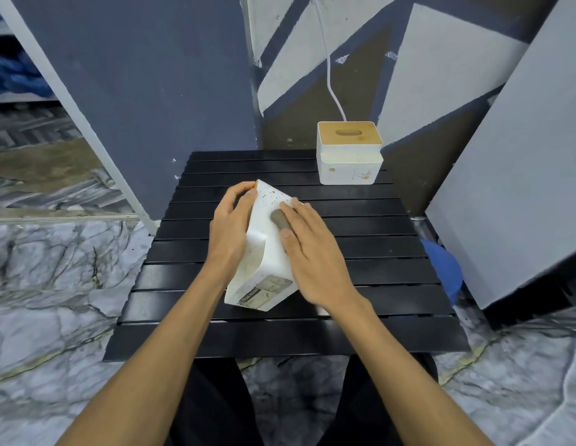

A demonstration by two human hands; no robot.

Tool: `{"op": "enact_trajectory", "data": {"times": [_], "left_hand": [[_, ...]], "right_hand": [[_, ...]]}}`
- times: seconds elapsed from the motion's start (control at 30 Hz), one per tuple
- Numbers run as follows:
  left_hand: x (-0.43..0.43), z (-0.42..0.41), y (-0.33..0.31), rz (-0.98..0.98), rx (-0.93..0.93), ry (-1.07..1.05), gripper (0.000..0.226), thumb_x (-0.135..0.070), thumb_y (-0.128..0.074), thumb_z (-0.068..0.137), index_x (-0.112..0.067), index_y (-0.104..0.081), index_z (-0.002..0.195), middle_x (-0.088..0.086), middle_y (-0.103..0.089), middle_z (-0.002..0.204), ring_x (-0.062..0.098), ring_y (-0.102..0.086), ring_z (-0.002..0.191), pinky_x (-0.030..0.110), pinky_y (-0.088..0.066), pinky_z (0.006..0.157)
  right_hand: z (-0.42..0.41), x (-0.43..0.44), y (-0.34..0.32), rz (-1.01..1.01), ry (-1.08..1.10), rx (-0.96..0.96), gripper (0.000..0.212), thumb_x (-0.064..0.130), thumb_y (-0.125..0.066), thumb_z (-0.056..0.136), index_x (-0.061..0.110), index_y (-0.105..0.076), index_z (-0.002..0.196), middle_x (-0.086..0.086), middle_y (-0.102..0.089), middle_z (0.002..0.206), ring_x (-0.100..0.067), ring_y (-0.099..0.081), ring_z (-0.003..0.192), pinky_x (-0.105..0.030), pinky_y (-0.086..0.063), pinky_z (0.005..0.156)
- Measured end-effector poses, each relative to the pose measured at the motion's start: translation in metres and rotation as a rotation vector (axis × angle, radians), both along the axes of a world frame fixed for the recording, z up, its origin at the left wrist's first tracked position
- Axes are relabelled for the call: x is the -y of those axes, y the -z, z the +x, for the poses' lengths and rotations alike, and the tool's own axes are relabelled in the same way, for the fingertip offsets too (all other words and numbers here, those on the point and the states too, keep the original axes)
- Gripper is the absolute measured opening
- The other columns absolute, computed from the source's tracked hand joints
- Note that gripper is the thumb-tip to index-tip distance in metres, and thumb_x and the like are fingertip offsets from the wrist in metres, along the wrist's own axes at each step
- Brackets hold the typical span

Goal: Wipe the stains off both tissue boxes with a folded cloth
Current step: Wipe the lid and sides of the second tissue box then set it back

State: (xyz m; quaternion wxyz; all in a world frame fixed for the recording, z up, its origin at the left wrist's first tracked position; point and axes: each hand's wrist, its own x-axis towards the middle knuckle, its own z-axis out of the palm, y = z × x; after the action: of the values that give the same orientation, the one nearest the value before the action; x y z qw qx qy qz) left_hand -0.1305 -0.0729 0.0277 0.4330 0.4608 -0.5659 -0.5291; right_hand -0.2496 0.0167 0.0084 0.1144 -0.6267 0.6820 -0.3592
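Bare left hand [233, 217] grips a tilted, stain-speckled white tissue box [267, 262] mid-way across the black slatted desk [360, 320]; right hand [312, 252], fingers flat, presses a grey folded cloth [279, 219] against it. A wood-lidded box [349, 156] stands at the desk's far corner.

Nothing is legible. The label [264, 292] on the near tissue box [267, 249], by the left hand [230, 226], is blurred. The gold print [365, 177] on the far tissue box [348, 165] is too small.

One wide-angle camera, worn on the head, looks forward and steeply down from close above the left hand [230, 228] and right hand [314, 255]; the black table [376, 226] stretches beyond them.
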Motion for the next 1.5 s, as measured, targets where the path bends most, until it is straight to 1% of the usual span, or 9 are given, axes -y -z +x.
{"op": "enact_trajectory", "data": {"times": [0.2, 0.33, 0.53, 0.77, 0.93, 1.03, 1.17, 1.37, 1.5], "left_hand": [[-0.002, -0.002, -0.002, -0.005, 0.007, 0.025, 0.023, -0.045, -0.053, 0.092, -0.042, -0.068, 0.109, -0.005, -0.072, 0.109, 0.028, -0.067, 0.106, 0.051, -0.054, 0.095], [-0.002, -0.003, -0.001, -0.008, 0.023, 0.046, 0.021, -0.044, -0.053, 0.095, -0.042, -0.068, 0.111, -0.004, -0.073, 0.107, 0.021, -0.068, 0.094, 0.049, -0.055, 0.090], [-0.002, -0.005, 0.000, -0.012, 0.023, 0.038, 0.019, -0.043, -0.054, 0.096, -0.042, -0.068, 0.110, -0.006, -0.072, 0.109, 0.017, -0.066, 0.094, 0.050, -0.054, 0.092], [-0.004, -0.008, -0.001, -0.019, 0.071, 0.065, 0.018, -0.044, -0.052, 0.098, -0.046, -0.065, 0.110, -0.009, -0.072, 0.104, 0.014, -0.065, 0.088, 0.044, -0.054, 0.085], [-0.004, -0.011, -0.001, -0.017, 0.085, 0.048, 0.017, -0.046, -0.053, 0.097, -0.045, -0.065, 0.110, -0.009, -0.071, 0.103, 0.016, -0.066, 0.090, 0.048, -0.056, 0.088], [-0.004, -0.010, 0.000, -0.022, 0.072, 0.052, 0.019, -0.046, -0.052, 0.098, -0.044, -0.065, 0.112, -0.010, -0.071, 0.104, 0.016, -0.067, 0.090, 0.048, -0.056, 0.088], [-0.004, -0.009, -0.001, -0.013, 0.076, 0.062, 0.019, -0.046, -0.052, 0.098, -0.045, -0.065, 0.112, -0.006, -0.071, 0.107, 0.017, -0.066, 0.089, 0.048, -0.056, 0.087], [-0.004, -0.009, -0.002, -0.008, 0.063, 0.050, 0.019, -0.046, -0.054, 0.097, -0.044, -0.065, 0.111, -0.007, -0.070, 0.111, 0.018, -0.066, 0.096, 0.049, -0.054, 0.092], [-0.004, -0.009, -0.001, -0.017, 0.061, 0.057, 0.018, -0.045, -0.053, 0.098, -0.045, -0.065, 0.111, -0.006, -0.071, 0.108, 0.021, -0.067, 0.095, 0.049, -0.055, 0.089]], "right_hand": [[0.013, -0.022, 0.000, -0.021, 0.002, -0.049, 0.062, 0.045, -0.012, 0.099, 0.018, -0.029, 0.152, 0.004, -0.022, 0.160, -0.009, -0.009, 0.149, -0.030, -0.009, 0.122], [-0.003, 0.005, 0.006, 0.009, -0.012, -0.078, 0.062, 0.047, -0.008, 0.099, 0.022, -0.034, 0.149, 0.005, -0.025, 0.159, -0.009, -0.010, 0.148, -0.033, -0.013, 0.121], [-0.015, -0.005, 0.004, 0.075, 0.065, 0.128, 0.049, 0.033, -0.025, 0.106, 0.020, -0.024, 0.153, 0.006, -0.015, 0.162, -0.009, -0.005, 0.149, -0.019, -0.002, 0.117], [-0.016, 0.018, 0.007, 0.043, 0.039, 0.029, 0.057, 0.046, -0.014, 0.100, 0.024, -0.030, 0.151, 0.007, -0.022, 0.160, -0.009, -0.009, 0.149, -0.033, -0.012, 0.121], [-0.019, 0.005, 0.004, 0.066, 0.106, 0.191, 0.047, 0.031, -0.026, 0.106, 0.022, -0.025, 0.152, 0.005, -0.017, 0.161, -0.008, -0.007, 0.148, -0.023, -0.003, 0.120], [-0.005, -0.012, 0.007, 0.000, 0.074, 0.147, 0.050, 0.035, -0.023, 0.104, 0.020, -0.029, 0.151, 0.005, -0.019, 0.160, -0.009, -0.008, 0.148, -0.019, -0.002, 0.118], [-0.012, 0.009, 0.008, 0.012, 0.006, 0.076, 0.060, 0.048, -0.013, 0.098, 0.026, -0.033, 0.150, 0.008, -0.023, 0.160, -0.007, -0.008, 0.148, -0.028, -0.009, 0.121], [-0.027, 0.010, 0.006, 0.066, 0.091, 0.238, 0.046, 0.030, -0.026, 0.106, 0.024, -0.027, 0.152, 0.013, -0.017, 0.159, -0.004, -0.007, 0.147, -0.024, -0.006, 0.120], [-0.009, -0.010, 0.006, -0.001, 0.047, 0.142, 0.047, 0.033, -0.024, 0.105, 0.022, -0.030, 0.151, 0.017, -0.016, 0.156, 0.000, -0.004, 0.145, -0.017, -0.001, 0.116]]}}
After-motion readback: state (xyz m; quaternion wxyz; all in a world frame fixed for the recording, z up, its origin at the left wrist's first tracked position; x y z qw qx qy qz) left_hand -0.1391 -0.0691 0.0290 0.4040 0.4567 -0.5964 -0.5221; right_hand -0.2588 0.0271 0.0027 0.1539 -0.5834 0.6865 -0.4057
